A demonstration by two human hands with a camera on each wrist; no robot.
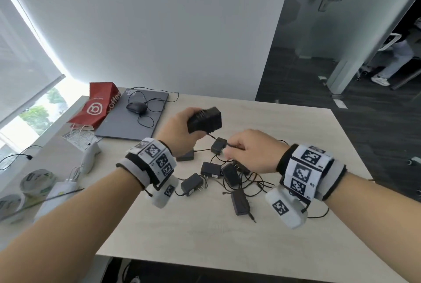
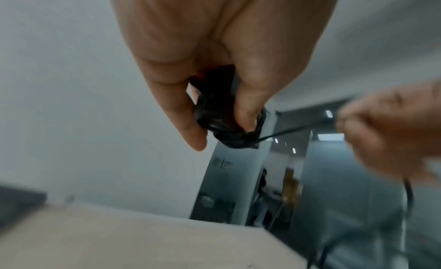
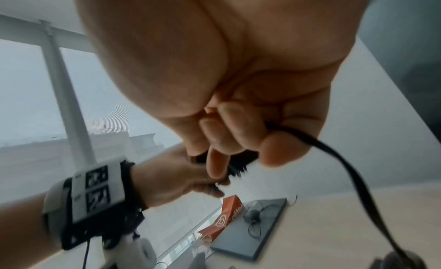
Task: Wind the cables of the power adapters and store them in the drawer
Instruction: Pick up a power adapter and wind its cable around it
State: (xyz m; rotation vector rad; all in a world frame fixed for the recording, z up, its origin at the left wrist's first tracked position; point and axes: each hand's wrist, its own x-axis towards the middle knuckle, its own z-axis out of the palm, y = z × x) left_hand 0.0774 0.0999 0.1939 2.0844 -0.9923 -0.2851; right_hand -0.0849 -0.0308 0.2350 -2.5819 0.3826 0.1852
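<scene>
My left hand [image 1: 182, 130] grips a black power adapter [image 1: 205, 120] above the table, with cable turns wound round its body [image 2: 224, 125]. A thin black cable [image 2: 293, 130] runs taut from it to my right hand [image 1: 248, 150], which pinches the cable [image 3: 334, 152] between thumb and curled fingers just right of the adapter. Below both hands, several more black adapters [image 1: 210, 172] lie on the pale wooden table [image 1: 296, 128] in a tangle of loose cables [image 1: 252, 182]. No drawer is in view.
At the back left lie a closed grey laptop [image 1: 127, 121] with a wired mouse [image 1: 136, 108] on it and a red paper bag [image 1: 98, 107]. White devices and tape rolls [image 1: 36, 180] sit along the left edge. A glass door stands beyond the table's right side.
</scene>
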